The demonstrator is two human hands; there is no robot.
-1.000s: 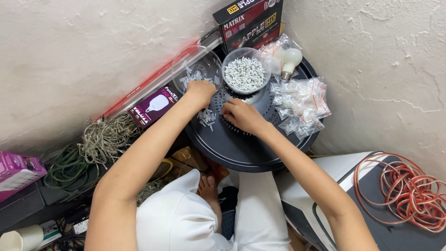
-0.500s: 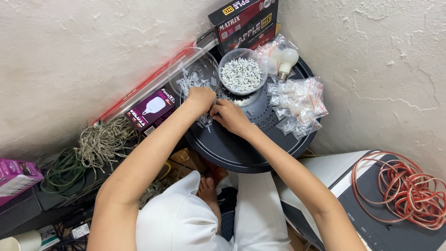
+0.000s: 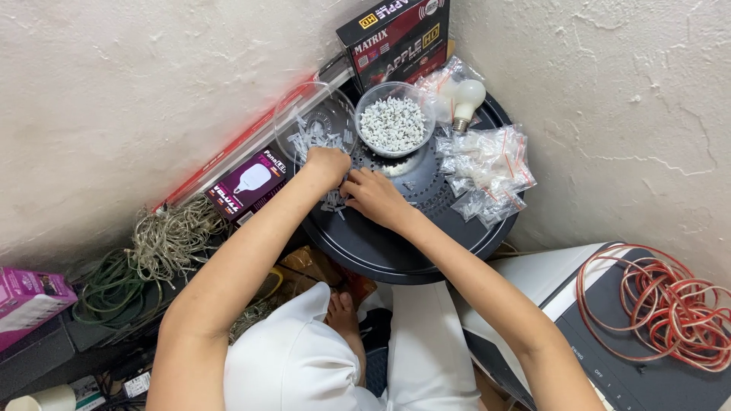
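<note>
Black round tray (image 3: 396,251), left hand (image 3: 327,166) and right hand (image 3: 371,196) close together — fingers pinching small clear bags (image 3: 333,201).

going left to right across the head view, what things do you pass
pink box → green cable bundle → tangled pale wire → purple bulb box → left hand → right hand → bowl of small white pieces → pile of small clear bags → coil of red and white cable

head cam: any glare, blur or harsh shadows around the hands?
Head view: soft, even light, no harsh shadows; left hand and right hand sharp, no motion blur; faint sheen on the clear bowl and small plastic bags; slight wide-angle stretch at the edges.
</note>
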